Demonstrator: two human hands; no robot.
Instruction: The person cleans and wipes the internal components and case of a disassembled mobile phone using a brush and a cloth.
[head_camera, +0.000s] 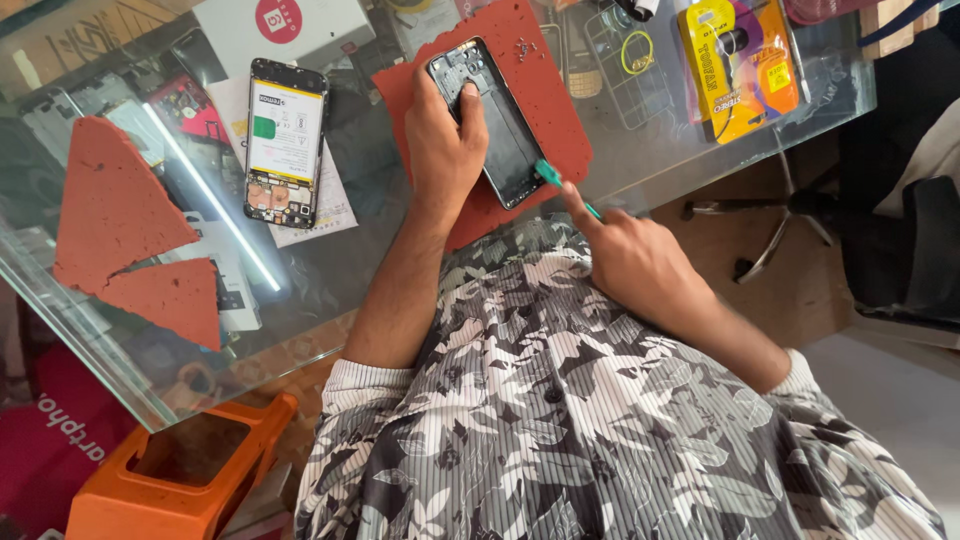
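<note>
Leftmost on the glass table (320, 290) lie two torn pieces of red mat (115, 200), rough and crumbly at the edges, and beside them an opened phone (286, 140) with its yellow-labelled battery and circuit board bare. Next, the left hand (440, 150) is closed over a dark phone shell (490, 120), thumb pressed on its inner face, pinning it flat to a larger red mat (540, 90). The shell is smooth, rigid plastic with rounded corners, and some small screws (522, 46) sit loose near its top. At its lower right corner the right hand (635, 265) pinches a thin green pry tool (550, 175), forefinger stretched along it, tip at the shell's edge. Working this seam well probably means keeping the tool shallow and nearly flat, sliding rather than levering, while the left hand stops the shell skidding. Further right stands a glossy yellow blister pack (740, 65).
</note>
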